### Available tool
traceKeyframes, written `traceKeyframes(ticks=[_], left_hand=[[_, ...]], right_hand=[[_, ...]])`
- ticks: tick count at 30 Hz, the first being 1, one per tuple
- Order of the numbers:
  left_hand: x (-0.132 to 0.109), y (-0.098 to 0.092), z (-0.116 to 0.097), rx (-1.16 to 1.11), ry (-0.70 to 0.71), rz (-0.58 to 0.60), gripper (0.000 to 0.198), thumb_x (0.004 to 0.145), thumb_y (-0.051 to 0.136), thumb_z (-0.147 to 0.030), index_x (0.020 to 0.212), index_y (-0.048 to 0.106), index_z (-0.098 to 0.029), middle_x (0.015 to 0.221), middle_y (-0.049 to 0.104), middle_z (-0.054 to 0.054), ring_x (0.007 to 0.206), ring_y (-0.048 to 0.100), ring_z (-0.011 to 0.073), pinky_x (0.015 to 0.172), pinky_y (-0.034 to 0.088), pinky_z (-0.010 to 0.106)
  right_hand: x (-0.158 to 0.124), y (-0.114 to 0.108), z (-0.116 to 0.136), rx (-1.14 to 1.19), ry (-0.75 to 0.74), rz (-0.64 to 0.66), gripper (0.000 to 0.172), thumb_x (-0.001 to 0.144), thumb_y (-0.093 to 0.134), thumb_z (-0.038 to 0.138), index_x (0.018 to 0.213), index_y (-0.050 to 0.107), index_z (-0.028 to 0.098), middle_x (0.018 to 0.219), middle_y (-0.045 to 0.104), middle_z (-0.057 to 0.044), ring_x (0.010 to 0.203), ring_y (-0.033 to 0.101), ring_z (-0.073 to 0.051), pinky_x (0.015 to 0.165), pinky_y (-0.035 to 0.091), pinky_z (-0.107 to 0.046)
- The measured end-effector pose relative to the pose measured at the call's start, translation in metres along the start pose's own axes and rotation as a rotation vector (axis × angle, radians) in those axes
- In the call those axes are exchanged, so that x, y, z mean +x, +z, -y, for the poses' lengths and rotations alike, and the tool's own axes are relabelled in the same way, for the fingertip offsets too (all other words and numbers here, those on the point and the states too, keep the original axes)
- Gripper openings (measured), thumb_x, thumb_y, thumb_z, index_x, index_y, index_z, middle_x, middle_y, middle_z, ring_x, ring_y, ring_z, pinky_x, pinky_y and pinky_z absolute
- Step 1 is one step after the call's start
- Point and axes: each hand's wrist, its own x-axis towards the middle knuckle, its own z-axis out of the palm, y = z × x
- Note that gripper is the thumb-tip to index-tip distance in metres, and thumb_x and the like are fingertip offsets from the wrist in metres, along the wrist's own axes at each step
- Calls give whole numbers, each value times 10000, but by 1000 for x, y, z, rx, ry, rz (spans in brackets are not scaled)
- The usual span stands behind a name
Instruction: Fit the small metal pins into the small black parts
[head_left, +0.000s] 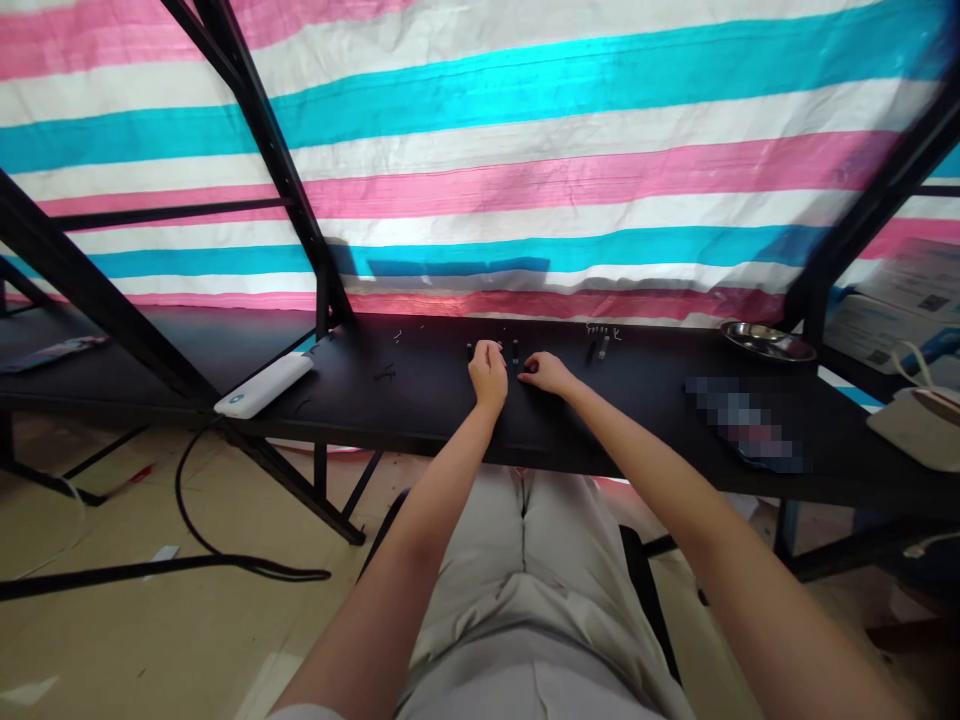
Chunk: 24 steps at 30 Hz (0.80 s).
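Note:
My left hand is closed over the black tabletop, its fingers curled together. A small dark piece shows at its left edge; whether the fingers hold it I cannot tell. Close on the right, my right hand has thumb and fingers pinched low at the surface, and anything between them is too small to make out. Between the hands, slightly farther back, stands or lies a small dark stick-like piece with a pale end. Similar dark and clear pieces lie farther right.
Small pale bits and dark scraps are scattered on the table. A shiny metal dish and a blurred-out packet are at right. A white power strip lies at left by the slanted black frame. Striped sheeting hangs behind.

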Motion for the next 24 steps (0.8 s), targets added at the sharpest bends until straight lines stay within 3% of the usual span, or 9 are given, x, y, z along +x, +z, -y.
traceKeyframes(ticks=[7, 13, 16, 19, 22, 24], left_hand=[[0, -1, -2, 4, 45, 1, 226, 905, 342, -270, 756, 495, -196, 557, 482, -33, 552, 502, 108, 635, 403, 226], [0, 1, 3, 85, 46, 68, 197, 907, 356, -299, 822, 506, -203, 643, 553, -9, 615, 544, 119, 645, 406, 233], [-2, 3, 3, 154, 27, 177, 139, 875, 440, -310, 950, 500, -209, 666, 578, -19, 617, 554, 123, 643, 403, 238], [-5, 6, 4, 234, 26, 352, 263, 820, 537, -309, 1061, 482, -219, 675, 593, -34, 601, 549, 124, 626, 392, 242], [-6, 8, 7, 261, 54, 525, 164, 816, 541, -286, 967, 536, -222, 694, 612, -25, 588, 535, 117, 601, 380, 240], [-7, 9, 8, 243, 75, 565, 98, 818, 534, -269, 896, 553, -213, 708, 619, -15, 583, 527, 113, 590, 375, 238]], right_hand=[[19, 20, 18, 15, 117, -159, 228, 768, 600, 382, 920, 640, 218, 975, 656, -45, 940, 577, -200, 796, 382, -321], [16, 24, 10, 39, 48, -177, 136, 779, 577, 321, 850, 627, 215, 880, 655, -25, 852, 571, -173, 756, 367, -299], [6, 22, -3, 38, -89, -180, 122, 768, 577, 300, 822, 614, 197, 833, 640, -30, 788, 552, -161, 695, 365, -269], [-10, 19, -18, 18, -205, -186, 102, 768, 558, 276, 772, 593, 180, 786, 618, -35, 738, 527, -155, 653, 359, -256], [-28, 13, -29, 11, -246, -191, 105, 777, 547, 282, 771, 582, 183, 764, 607, -27, 727, 516, -153, 661, 362, -257], [-38, 8, -31, -5, -231, -211, 105, 790, 539, 281, 808, 583, 187, 772, 612, -23, 743, 520, -156, 675, 358, -262]])
